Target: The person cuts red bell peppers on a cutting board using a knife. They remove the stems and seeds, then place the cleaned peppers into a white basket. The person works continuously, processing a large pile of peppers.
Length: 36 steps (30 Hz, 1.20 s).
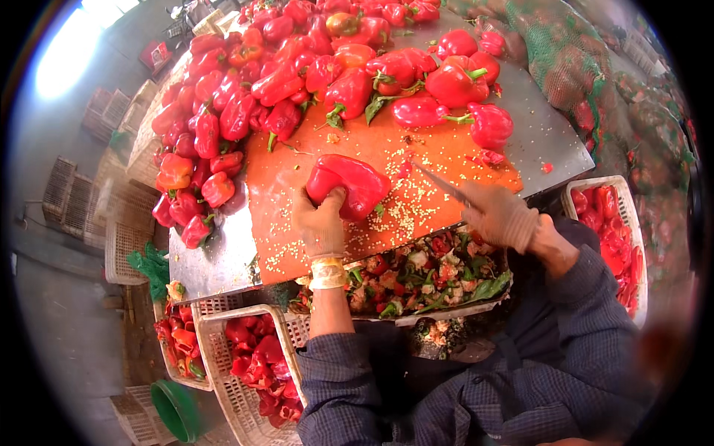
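My left hand (322, 223), in a work glove, grips a large red bell pepper (351, 184) just above the orange cutting board (290, 167). A knife (443, 183) is held in my gloved right hand (496, 214), its blade pointing up and left toward the board's middle. Pale seeds and small red scraps are scattered over the board. Beyond the board lies a big heap of whole red peppers (276, 83). A few more peppers (457, 81) rest at the board's far right.
Below the board's near edge sits a bin of cores, stems and seeds (424, 273). White plastic crates of cut peppers stand at left (209, 334) and right (633, 223). Full mesh sacks (563, 61) lie at far right. A green bucket (173, 410) is on the floor.
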### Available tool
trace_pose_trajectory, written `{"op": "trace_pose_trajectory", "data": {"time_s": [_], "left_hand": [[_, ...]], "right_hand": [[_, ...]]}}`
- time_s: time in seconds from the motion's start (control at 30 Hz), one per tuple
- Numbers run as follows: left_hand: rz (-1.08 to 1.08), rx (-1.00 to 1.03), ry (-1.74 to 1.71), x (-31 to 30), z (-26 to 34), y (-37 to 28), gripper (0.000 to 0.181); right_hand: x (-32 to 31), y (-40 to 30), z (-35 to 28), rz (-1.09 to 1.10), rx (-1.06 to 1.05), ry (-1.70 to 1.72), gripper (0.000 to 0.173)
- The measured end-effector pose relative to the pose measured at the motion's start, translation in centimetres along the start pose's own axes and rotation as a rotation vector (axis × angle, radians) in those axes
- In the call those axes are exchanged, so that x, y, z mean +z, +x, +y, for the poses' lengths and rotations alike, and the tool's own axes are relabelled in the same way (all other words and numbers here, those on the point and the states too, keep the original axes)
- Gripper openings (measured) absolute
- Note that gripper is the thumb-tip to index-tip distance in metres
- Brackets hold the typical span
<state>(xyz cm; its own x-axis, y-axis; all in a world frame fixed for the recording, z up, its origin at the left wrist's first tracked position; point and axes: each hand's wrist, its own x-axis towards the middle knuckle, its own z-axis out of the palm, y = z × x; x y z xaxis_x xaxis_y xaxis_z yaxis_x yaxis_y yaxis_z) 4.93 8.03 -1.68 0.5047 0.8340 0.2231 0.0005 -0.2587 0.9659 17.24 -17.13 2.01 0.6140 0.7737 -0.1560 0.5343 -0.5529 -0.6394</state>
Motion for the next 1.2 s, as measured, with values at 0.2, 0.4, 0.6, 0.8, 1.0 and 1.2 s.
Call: {"op": "trace_pose_trajectory", "data": {"time_s": [0.2, 0.4, 0.6, 0.8, 1.0, 1.2], "left_hand": [[-0.052, -0.060, -0.092, -0.4, 1.0, -0.8, 0.022], [-0.226, -0.052, -0.215, -0.3, 1.7, -2.4, 0.024], [-0.253, -0.027, -0.310, 0.9, 1.9, -4.2, 0.028], [-0.239, -0.043, -0.410, 1.6, 1.6, -5.2, 0.039], [-0.361, -0.207, -0.720, 0.1, 0.8, -4.2, 0.046], [-0.422, -0.310, -0.761, 0.4, 1.1, -3.4, 0.060]], "right_hand": [[0.7, 4.1, -0.3, 0.227, -0.130, -0.441, 0.045], [4.8, 6.2, -3.8, 0.076, -0.348, 0.603, 0.086], [6.4, 5.3, -6.3, 0.161, -0.286, 0.787, 0.075], [7.6, 5.0, -6.9, 0.337, -0.309, 0.849, 0.055], [5.9, 3.7, -6.5, 0.156, -0.179, 1.254, 0.042], [5.7, 4.4, -6.3, 0.302, -0.313, 1.143, 0.047]]}}
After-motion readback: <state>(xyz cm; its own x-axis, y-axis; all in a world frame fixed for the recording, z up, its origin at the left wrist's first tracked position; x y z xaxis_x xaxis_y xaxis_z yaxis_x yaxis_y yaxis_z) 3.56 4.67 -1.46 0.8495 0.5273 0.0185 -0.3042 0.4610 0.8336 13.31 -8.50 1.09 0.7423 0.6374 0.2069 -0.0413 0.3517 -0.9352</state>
